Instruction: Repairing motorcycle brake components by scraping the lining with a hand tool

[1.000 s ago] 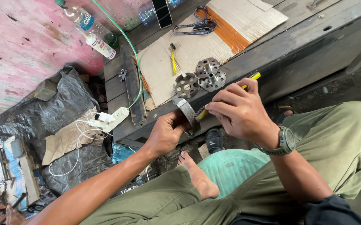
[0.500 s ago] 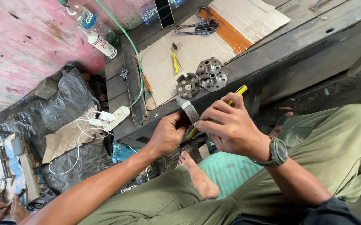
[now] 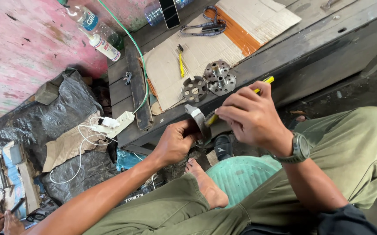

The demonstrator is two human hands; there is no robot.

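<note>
While my left hand (image 3: 176, 141) clamps the metal disc (image 3: 199, 122), my right hand (image 3: 251, 117) grips a yellow-handled tool (image 3: 240, 100); a slip could gouge my fingers.

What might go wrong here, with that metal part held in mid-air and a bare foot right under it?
The left hand alone grips the metal disc; if it slips, it may drop onto the bare foot below. The right hand works a yellow-handled tool against the disc; a slip might jab the left hand's fingers.
</note>
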